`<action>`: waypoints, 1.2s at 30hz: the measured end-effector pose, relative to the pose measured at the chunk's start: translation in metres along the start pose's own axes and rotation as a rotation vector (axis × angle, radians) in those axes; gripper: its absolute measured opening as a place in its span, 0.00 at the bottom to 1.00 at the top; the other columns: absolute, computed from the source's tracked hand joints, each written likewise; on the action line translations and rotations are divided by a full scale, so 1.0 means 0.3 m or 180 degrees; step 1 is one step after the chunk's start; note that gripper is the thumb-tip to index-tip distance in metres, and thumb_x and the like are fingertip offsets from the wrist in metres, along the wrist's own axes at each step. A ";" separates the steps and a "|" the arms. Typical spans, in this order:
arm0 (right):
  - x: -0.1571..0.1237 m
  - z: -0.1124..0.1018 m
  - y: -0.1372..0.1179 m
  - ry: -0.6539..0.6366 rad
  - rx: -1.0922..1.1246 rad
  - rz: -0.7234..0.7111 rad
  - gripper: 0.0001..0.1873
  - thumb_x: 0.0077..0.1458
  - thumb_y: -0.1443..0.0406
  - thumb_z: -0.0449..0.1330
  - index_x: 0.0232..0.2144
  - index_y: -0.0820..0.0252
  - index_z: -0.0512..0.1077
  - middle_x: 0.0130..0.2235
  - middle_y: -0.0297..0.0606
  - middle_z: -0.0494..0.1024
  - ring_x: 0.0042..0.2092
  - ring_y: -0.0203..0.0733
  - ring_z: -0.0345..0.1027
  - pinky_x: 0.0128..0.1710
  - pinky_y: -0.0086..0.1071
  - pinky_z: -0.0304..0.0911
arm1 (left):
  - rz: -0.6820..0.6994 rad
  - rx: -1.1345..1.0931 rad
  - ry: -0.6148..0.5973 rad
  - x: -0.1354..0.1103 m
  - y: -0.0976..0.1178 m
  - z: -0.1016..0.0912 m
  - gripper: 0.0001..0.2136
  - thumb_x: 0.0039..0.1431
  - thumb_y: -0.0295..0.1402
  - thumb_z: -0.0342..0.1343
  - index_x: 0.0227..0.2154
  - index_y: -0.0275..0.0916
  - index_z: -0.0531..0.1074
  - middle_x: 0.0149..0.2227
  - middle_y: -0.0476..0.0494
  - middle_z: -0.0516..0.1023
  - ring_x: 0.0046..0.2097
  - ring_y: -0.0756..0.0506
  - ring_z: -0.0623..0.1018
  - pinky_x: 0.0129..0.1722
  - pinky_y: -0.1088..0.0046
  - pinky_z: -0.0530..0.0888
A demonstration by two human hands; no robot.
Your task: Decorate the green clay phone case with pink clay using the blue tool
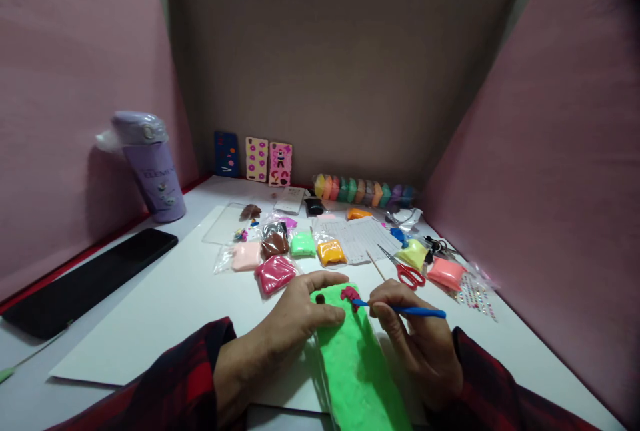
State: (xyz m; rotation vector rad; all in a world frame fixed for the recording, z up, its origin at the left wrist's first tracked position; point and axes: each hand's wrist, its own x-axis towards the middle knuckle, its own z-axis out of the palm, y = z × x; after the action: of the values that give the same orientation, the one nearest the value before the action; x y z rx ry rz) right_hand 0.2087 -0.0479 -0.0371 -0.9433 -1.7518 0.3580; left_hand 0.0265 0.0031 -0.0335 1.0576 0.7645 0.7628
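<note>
A phone case (350, 377) covered in bright green clay lies tilted in front of me. My left hand (295, 314) grips its upper end, thumb on the green face and fingers round the far edge. My right hand (417, 337) pinches a blue modelling tool (420, 311) like a pen. The tool's tip touches a dark pink piece of clay (350, 293) near the top of the case. A small dark brown spot (321, 299) shows at the case's upper left corner.
Clay packets, including a dark pink packet (276, 275), lie beyond the case. Red-handled scissors (411, 275) and a wooden stick (376, 264) are at right. A black phone (90, 281) and purple tumbler (156, 171) stand left; decorated cases (257, 159) lean at the back.
</note>
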 end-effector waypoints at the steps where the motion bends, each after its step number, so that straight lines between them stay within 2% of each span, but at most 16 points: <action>1: 0.000 0.000 0.001 -0.0025 -0.0010 -0.0021 0.08 0.63 0.67 0.53 0.31 0.58 0.69 0.28 0.35 0.71 0.29 0.37 0.66 0.27 0.30 0.61 | 0.0004 -0.0003 0.0002 0.000 0.000 0.001 0.27 0.37 0.26 0.67 0.46 0.33 0.73 0.36 0.40 0.77 0.34 0.44 0.75 0.37 0.66 0.70; 9: -0.003 -0.003 0.008 -0.0087 -0.0008 -0.0006 0.07 0.62 0.68 0.53 0.33 0.58 0.70 0.28 0.34 0.71 0.28 0.37 0.65 0.27 0.30 0.60 | -0.0071 -0.0015 0.0035 -0.010 0.005 0.009 0.27 0.38 0.27 0.66 0.47 0.33 0.73 0.35 0.40 0.77 0.33 0.45 0.75 0.36 0.66 0.70; 16: -0.002 0.002 -0.003 0.0126 0.0150 0.0063 0.09 0.63 0.67 0.52 0.32 0.57 0.70 0.28 0.34 0.70 0.29 0.36 0.64 0.28 0.30 0.59 | 0.0050 0.0046 -0.0095 0.009 -0.008 -0.007 0.28 0.36 0.28 0.67 0.46 0.32 0.73 0.36 0.39 0.77 0.34 0.44 0.76 0.37 0.65 0.71; 23: -0.005 0.004 -0.002 0.0110 0.0096 0.0136 0.09 0.64 0.67 0.52 0.32 0.57 0.69 0.28 0.32 0.70 0.29 0.35 0.64 0.28 0.29 0.58 | -0.0015 -0.0049 0.0025 -0.006 -0.001 0.006 0.27 0.38 0.27 0.67 0.46 0.34 0.73 0.38 0.40 0.78 0.34 0.44 0.76 0.38 0.66 0.70; 36: -0.002 0.002 0.000 0.0052 -0.0085 -0.0002 0.08 0.63 0.69 0.52 0.32 0.57 0.68 0.27 0.33 0.69 0.29 0.35 0.64 0.28 0.29 0.58 | 0.0028 -0.0102 0.0057 -0.006 -0.003 0.009 0.25 0.38 0.27 0.67 0.45 0.34 0.75 0.37 0.40 0.78 0.34 0.45 0.75 0.38 0.67 0.70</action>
State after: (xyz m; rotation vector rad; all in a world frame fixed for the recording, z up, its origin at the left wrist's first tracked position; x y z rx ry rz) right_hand 0.2081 -0.0482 -0.0377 -0.9623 -1.7457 0.3265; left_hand 0.0280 -0.0001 -0.0332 1.0273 0.7610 0.7905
